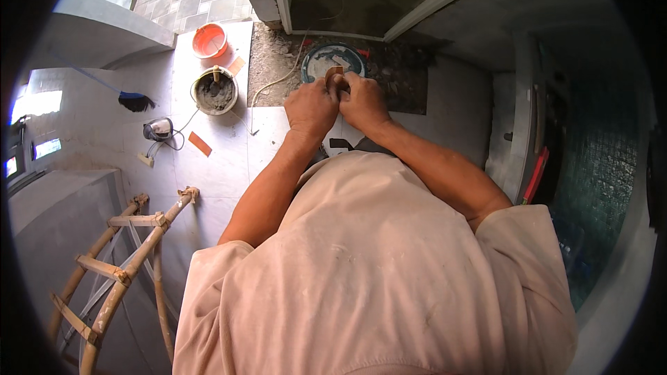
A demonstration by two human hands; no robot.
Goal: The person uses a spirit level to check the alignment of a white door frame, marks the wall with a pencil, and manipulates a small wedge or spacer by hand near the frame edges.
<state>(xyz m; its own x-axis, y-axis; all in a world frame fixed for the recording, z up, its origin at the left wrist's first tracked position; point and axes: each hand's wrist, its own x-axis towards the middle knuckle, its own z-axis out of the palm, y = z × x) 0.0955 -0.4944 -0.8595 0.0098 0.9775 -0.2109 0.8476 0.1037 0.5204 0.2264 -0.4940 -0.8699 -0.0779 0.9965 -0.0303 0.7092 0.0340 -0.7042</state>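
Both of my hands meet in front of me, fingers bent and close together. Between them is a small flat brown piece (336, 70), much like the strips on the floor. My left hand (310, 107) is closed on one side of it, and my right hand (364, 103) pinches it from the other. The fingers hide most of its shape. Just beyond the hands lies a round dark green basin (363, 61) with a pale grey mix inside.
Left of my hands stand a bucket of grey mortar (235, 103) and an orange bucket (210, 40). Brown strips (200, 144), a corded power tool (158, 128) and a blue broom (133, 101) are nearby. A bamboo ladder (132, 264) rises at lower left. A cable (281, 81) crosses rough ground.
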